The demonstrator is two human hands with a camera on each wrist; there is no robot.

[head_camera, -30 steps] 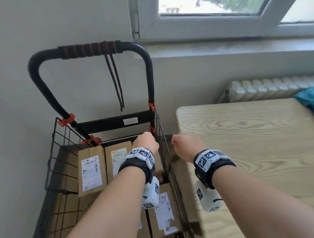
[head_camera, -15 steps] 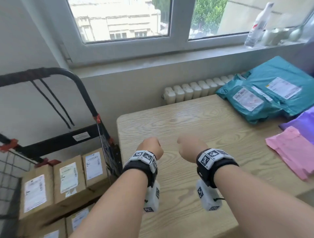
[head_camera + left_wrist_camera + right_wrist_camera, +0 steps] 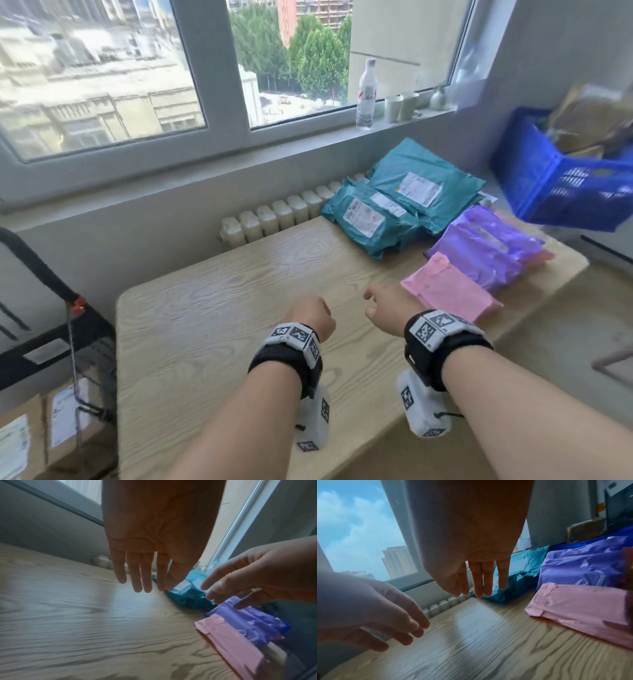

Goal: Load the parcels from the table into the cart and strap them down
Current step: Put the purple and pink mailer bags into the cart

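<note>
Head view, hands: I see my left hand and right hand side by side over the table, holding nothing; the fingers are hidden behind the knuckles here.
Head view, parcels: on the table's far right end lie two teal bags, a purple bag and a pink bag; the pink one is just beside my right hand.
Head view, cart: the cart stands at the table's left end, with boxes inside it.
Head view, other: a blue crate sits past the table's right end, and a bottle stands on the sill behind the table.
Left wrist view: my left hand hangs above the table, fingers straight and loose, gripping nothing.
Right wrist view: my right hand is over the table, fingers extended and empty, pointing toward the teal bag; the pink bag lies to its right, untouched.
</note>
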